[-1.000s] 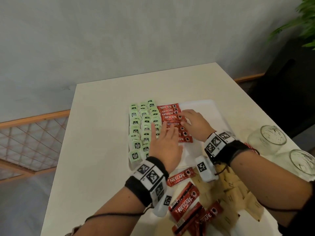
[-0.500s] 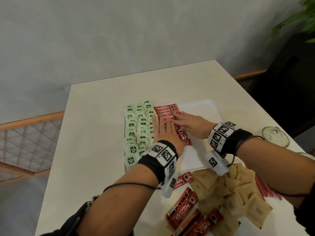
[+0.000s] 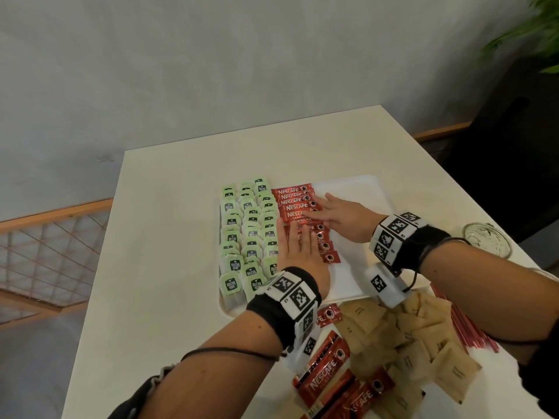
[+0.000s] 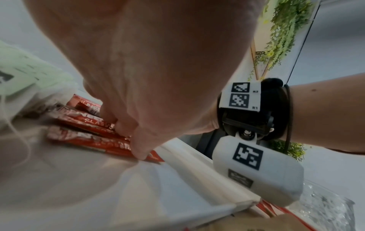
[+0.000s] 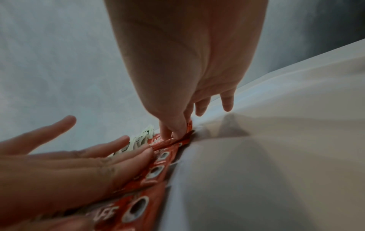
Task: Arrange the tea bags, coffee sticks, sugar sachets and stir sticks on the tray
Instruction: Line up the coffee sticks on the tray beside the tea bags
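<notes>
**Both palms flat on the coffee row**

Nearest the viewer, short of the tray (image 3: 348, 285): loose red coffee sticks (image 3: 325, 379) heaped on the table (image 3: 169, 267), touching a spread of brown sugar sachets (image 3: 420, 343) to their right. Further right of those, by the forearm, a bundle of thin red stir sticks (image 3: 453, 323), lying off the tray. One more red stick (image 3: 328, 316) just off the tray's near rim, half under the left wristband.

On the tray itself, left part: green tea bags (image 3: 246, 234) in three overlapping columns, running from near rim to far rim. Right beside them, a column of arranged coffee sticks (image 3: 295, 204), each lying crosswise, overlapped like shingles.

Over the near half of that column: left hand (image 3: 301, 252), fingers straight and together, palm down, pressing flat on the sticks, gripping nothing. Confirmed from the right wrist view, with straight fingers (image 5: 122, 156) laid along the red wrappers.

Over the far half: right hand (image 3: 341, 219), reaching in from the tray's bare right part, fingers extended and spread, tips resting on the sticks; nothing clasped. Seen from its own wrist, fingertips (image 5: 177, 129) pressing down on a red wrapper's end.

Right of the tray, near the table edge: a clear glass jar (image 3: 487, 238), lying apart from everything else. Beyond the table, a plain grey wall (image 3: 242, 71).
</notes>
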